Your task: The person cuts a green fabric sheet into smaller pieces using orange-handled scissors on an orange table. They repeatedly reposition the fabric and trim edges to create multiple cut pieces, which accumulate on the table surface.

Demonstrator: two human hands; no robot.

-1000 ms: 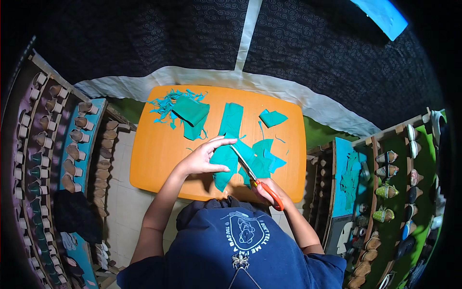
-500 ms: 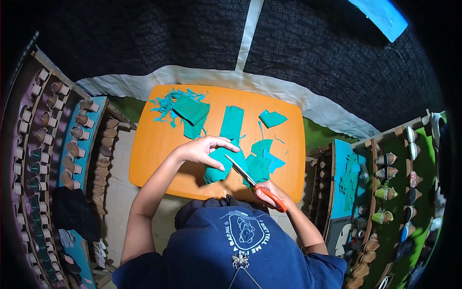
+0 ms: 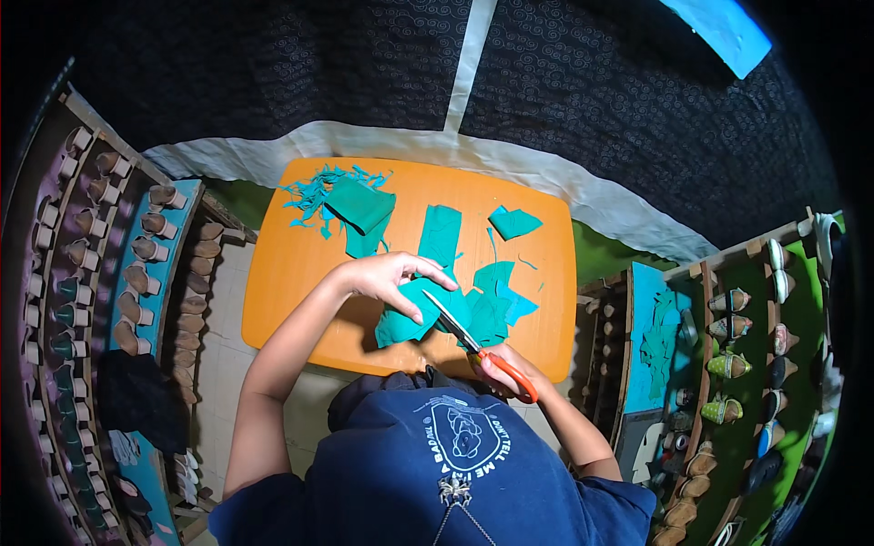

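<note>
Here the teal sheet point(image 3: 405, 314) is lying at the centre of the frame on the orange bench point(image 3: 291, 273), and the left hand point(image 3: 391, 278) is pressing it flat, fingers spread apart on it. The right hand point(image 3: 501, 369) is gripping the orange-handled scissors point(image 3: 473, 346), fingers closed through the loops, blades biting into the sheet's right edge. Judging by the cut pieces point(image 3: 496, 300) just right of it, the long strip point(image 3: 440, 235) above and the scraps point(image 3: 319, 196) in the upper left, much cutting looks done; this sheet is only partly cut.
</note>
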